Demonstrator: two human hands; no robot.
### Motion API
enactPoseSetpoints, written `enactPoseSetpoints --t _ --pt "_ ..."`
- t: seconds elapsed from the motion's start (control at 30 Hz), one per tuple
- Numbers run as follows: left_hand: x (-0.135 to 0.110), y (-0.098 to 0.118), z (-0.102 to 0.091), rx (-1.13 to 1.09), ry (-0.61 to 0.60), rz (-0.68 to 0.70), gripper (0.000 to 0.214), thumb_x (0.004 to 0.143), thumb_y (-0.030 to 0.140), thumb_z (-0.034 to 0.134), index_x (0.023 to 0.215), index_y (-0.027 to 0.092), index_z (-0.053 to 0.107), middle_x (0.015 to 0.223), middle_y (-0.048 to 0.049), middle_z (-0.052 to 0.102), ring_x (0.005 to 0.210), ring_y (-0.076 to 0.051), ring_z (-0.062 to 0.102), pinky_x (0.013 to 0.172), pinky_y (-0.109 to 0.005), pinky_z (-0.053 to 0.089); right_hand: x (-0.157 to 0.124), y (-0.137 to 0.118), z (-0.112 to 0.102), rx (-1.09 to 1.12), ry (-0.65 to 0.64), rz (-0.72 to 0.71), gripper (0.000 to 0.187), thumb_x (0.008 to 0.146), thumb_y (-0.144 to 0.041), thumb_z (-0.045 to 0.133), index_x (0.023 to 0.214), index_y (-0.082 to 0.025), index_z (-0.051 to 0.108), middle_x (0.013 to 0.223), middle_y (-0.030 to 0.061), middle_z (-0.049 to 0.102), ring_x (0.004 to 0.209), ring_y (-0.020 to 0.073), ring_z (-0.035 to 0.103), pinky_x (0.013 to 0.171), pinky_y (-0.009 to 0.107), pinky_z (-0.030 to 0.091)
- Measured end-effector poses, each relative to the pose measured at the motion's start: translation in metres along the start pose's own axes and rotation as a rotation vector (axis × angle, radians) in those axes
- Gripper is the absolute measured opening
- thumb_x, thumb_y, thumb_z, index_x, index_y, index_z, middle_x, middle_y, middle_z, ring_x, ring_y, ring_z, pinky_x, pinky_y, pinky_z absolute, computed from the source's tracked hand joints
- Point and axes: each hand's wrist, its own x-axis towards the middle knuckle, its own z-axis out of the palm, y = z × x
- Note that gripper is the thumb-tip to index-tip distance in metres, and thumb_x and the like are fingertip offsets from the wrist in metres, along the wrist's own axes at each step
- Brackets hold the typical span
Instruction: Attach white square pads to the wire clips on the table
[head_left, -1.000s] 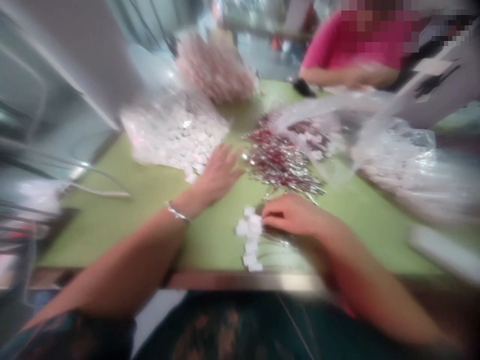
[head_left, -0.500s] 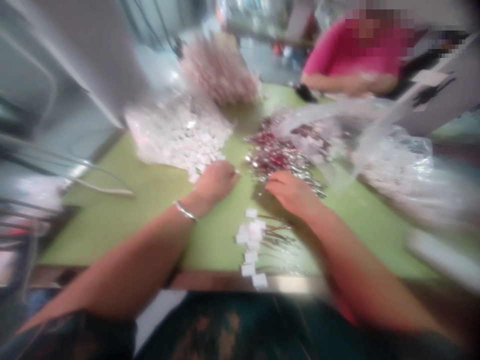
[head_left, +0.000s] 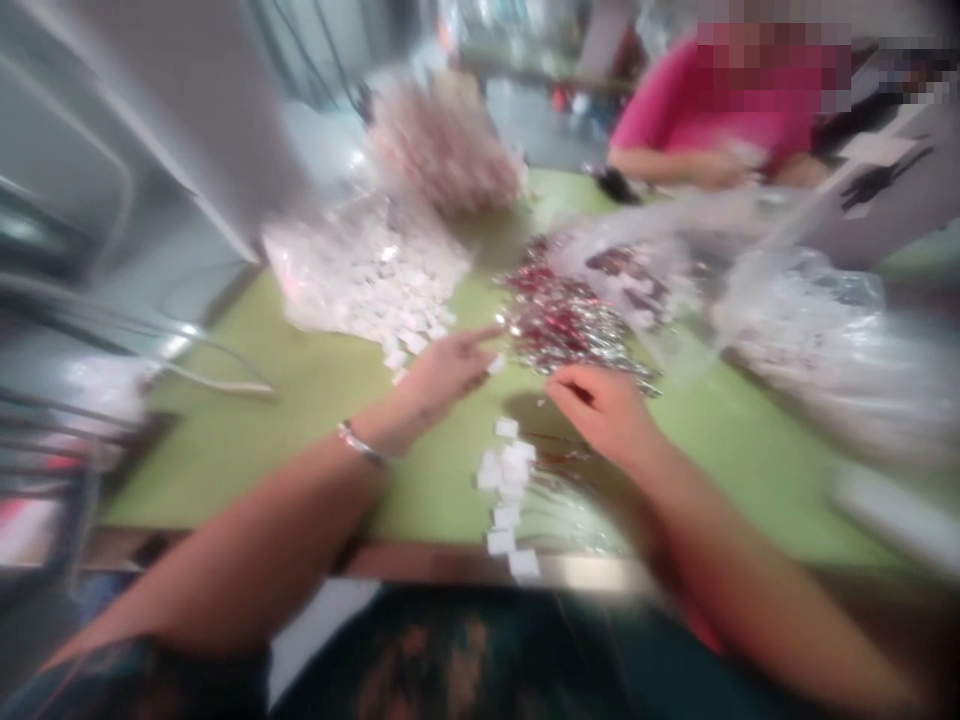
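The left hand [head_left: 444, 375] holds a white piece [head_left: 495, 364] beside a red-and-silver pile [head_left: 566, 320] on the table [head_left: 315, 395], the right hand [head_left: 604, 400] nearby.

Left hand [head_left: 448, 368] with one of its fingers [head_left: 481, 336] outstretched, right hand [head_left: 600, 400] loosely curled.

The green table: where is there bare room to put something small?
Bare table shows between the left forearm and the bag of white pieces, and between the right forearm and the clear bag. Crowded: the centre, with red-silver pile and white tabs.
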Motion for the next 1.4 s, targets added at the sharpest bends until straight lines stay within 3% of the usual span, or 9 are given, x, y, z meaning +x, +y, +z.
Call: enactPoseSetpoints --t 0.13,0.27,0.47,0.57,0.67,0.77,0.93,1.13,1.4 --pt "-0.009 0.005 0.007 -0.232 -0.069 -0.123 0.024 0.077 0.031 0.071 0.095 0.017 0.073 0.066 -0.0013 0.061 0.057 -0.009 0.051 0.054 -0.023 0.039 -0.001 -0.006 0.004 0.033 -0.111 0.005 0.02 0.09 -0.026 0.054 0.073 -0.019 0.063 0.067 -0.0019 0.063 0.061 0.0113 0.054 0.059 0.024 0.036" --pt "-0.013 0.009 0.012 -0.365 -0.072 -0.178 0.015 0.075 0.027 0.074 0.077 0.013 0.069 0.067 -0.0007 0.061 0.059 -0.007 0.051 0.056 -0.021 0.038 -0.001 -0.015 0.006 0.128 -0.183 0.066 0.026 0.09 -0.026 0.053 0.065 -0.019 0.057 0.059 -0.0037 0.056 0.056 0.0101 0.048 0.055 0.023 0.034" --pt "-0.019 0.011 0.019 -0.467 -0.073 -0.231 0.01 0.078 0.019 0.071 0.075 0.011 0.066 0.065 0.0014 0.058 0.057 -0.005 0.049 0.058 -0.021 0.04 0.0 -0.018 0.008 0.207 -0.23 0.14 0.032 0.089 -0.027 0.051 0.058 -0.019 0.05 0.054 -0.0043 0.05 0.054 0.0103 0.046 0.054 0.023 0.033" --pt "-0.021 0.012 0.02 -0.551 -0.08 -0.242 0.011 0.076 0.011 0.069 0.088 0.012 0.068 0.069 0.0013 0.061 0.061 -0.006 0.055 0.063 -0.021 0.045 0.0 -0.019 0.006 0.2 -0.208 0.192 0.031 0.087 -0.025 0.052 0.056 -0.02 0.049 0.053 -0.0043 0.049 0.053 0.0103 0.044 0.052 0.023 0.031" --pt "-0.021 0.012 0.018 -0.492 -0.141 -0.227 0.026 0.076 0.011 0.069 0.102 0.013 0.07 0.068 0.0012 0.062 0.06 -0.006 0.056 0.062 -0.022 0.046 0.0 -0.02 0.003 0.195 -0.199 0.255 0.031 0.085 -0.025 0.052 0.054 -0.02 0.048 0.051 -0.0044 0.047 0.051 0.0101 0.043 0.05 0.023 0.03" --pt "-0.02 0.01 0.017 -0.282 -0.146 -0.17 0.026 0.076 0.021 0.072 0.101 0.013 0.07 0.067 -0.001 0.066 0.057 -0.008 0.058 0.053 -0.021 0.043 0.0 -0.019 0.004 0.168 -0.184 0.3 0.031 0.085 -0.026 0.053 0.055 -0.019 0.049 0.051 -0.0044 0.047 0.051 0.0101 0.042 0.049 0.023 0.03" --pt "-0.022 0.006 0.021 0.046 -0.188 -0.108 0.025 0.074 0.026 0.074 0.096 0.014 0.069 0.062 -0.0036 0.068 0.057 -0.013 0.063 0.05 -0.022 0.045 -0.002 -0.015 0.009 0.09 -0.199 0.187 0.023 0.085 -0.023 0.053 0.063 -0.018 0.056 0.059 -0.0029 0.055 0.057 0.0109 0.047 0.053 0.022 0.032" --pt "-0.024 0.006 0.024 -0.204 -0.26 -0.144 0.018 0.077 0.026 0.071 0.085 0.012 0.065 0.064 -0.003 0.067 0.053 -0.008 0.06 0.052 -0.021 0.045 -0.002 -0.013 0.005 0.118 -0.193 0.177 0.027 0.086 -0.027 0.055 0.06 -0.019 0.056 0.053 -0.0039 0.054 0.051 0.0099 0.045 0.051 0.023 0.031" --pt "-0.02 0.003 0.019 -0.224 -0.247 -0.112 0.019 0.077 0.026 0.071 0.087 0.012 0.063 0.065 -0.0025 0.066 0.054 -0.008 0.06 0.053 -0.022 0.045 -0.001 -0.012 0.004 0.073 -0.223 0.06 0.027 0.087 -0.025 0.052 0.061 -0.019 0.055 0.056 -0.0028 0.054 0.053 0.0107 0.046 0.052 0.022 0.033"
